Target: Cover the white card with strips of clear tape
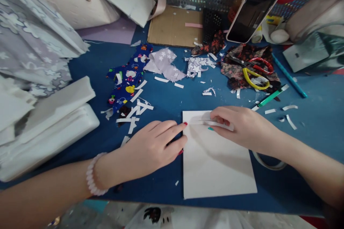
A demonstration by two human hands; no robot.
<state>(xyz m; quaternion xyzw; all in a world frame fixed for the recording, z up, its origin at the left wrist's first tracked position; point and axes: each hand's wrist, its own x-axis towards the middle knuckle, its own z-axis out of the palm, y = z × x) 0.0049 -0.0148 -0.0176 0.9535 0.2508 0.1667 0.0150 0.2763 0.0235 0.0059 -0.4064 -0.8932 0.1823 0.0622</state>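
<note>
A white square board (pixel 219 168) lies flat on the blue table near its front edge. A narrow white strip of tape (pixel 200 122) runs across the board just below its far edge. My right hand (pixel 236 125) pinches the strip's right end between thumb and fingers, lifted slightly off the board. My left hand (pixel 150 146) rests at the board's left edge, fingers stretched out, the index fingertip at the strip's left end. Part of a tape roll (pixel 270 164) shows beneath my right forearm.
Loose white strips (pixel 137 109) and fabric scraps (pixel 130 73) lie beyond my left hand. Red-and-yellow-handled scissors (pixel 256 73), a green cutter (pixel 271 97) and a blue pen (pixel 290 77) are at the right. A phone (pixel 259 5) leans at the back beside cardboard (pixel 174 28).
</note>
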